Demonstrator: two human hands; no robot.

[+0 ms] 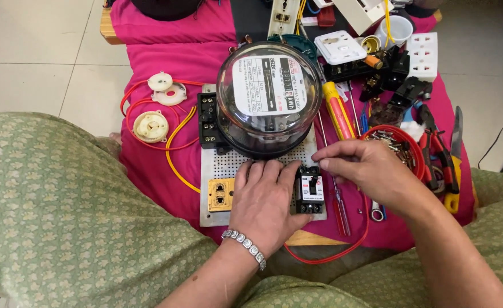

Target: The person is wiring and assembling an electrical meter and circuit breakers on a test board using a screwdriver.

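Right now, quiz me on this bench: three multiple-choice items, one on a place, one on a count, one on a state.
1. Where does the small black circuit breaker sit?
A. on the white perforated board, below the round electricity meter
B. inside the red bowl
C. on the floor tiles

2. How many round cream lamp holders lie on the red wire left of the board?
A. one
B. two
C. four

3. What is the left hand doing?
A. gripping pliers
B. lying flat on the board beside the breaker
C. lifted off the bench

Answers:
1 A, the breaker stands on the board's lower right corner.
2 B, one holder lies above the other.
3 B, its palm is down, fingers spread; the right hand pinches at the breaker's top.
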